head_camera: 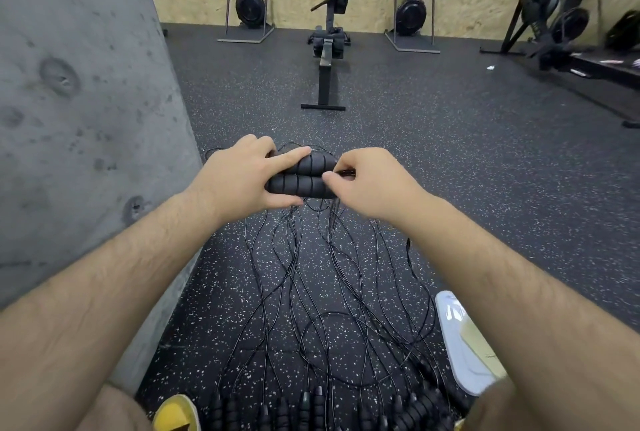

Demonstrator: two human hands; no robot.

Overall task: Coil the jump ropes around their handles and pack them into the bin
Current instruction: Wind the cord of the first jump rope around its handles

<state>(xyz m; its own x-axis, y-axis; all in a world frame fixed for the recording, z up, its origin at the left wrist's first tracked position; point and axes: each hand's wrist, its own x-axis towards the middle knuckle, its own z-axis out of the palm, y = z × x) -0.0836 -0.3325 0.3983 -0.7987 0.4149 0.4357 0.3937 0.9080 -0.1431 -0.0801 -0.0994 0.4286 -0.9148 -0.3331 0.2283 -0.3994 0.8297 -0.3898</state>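
In the middle of the frame, the left hand [239,178] clamps two black ribbed foam handles [301,185] side by side. The thumb is underneath and the fingers lie over the top, so the pair makes one firm core to wind onto. The right hand [367,185] sits just beside the handles' right end, with thumb and forefinger closed in a pinch on the thin black cord [347,171] where it leaves them. Judging from this hold, it is feeding the cord under tension so that each turn lies tight. A few turns already seem to cross the foam, though they are hard to tell from the ribs.

The rest of this rope hangs from under the hands into the loose ropes [311,292], a tangle of many black loops spread over the speckled rubber floor [467,171] in the lower middle of the frame. That tangle looks like the main obstacle, since the strands cross one another and the cord being wound could snag or drag a neighbour up with it. A row of spare handles [311,403] lies along the bottom edge, so plenty of ropes remain uncoiled.

A yellow shoe [176,411] shows at lower left and a grey shoe [460,337] at lower right, close to the ropes. A concrete wall [86,119] fills the left side, and rowing machines [329,32] stand along the plywood wall at the top. The bin is not in view.
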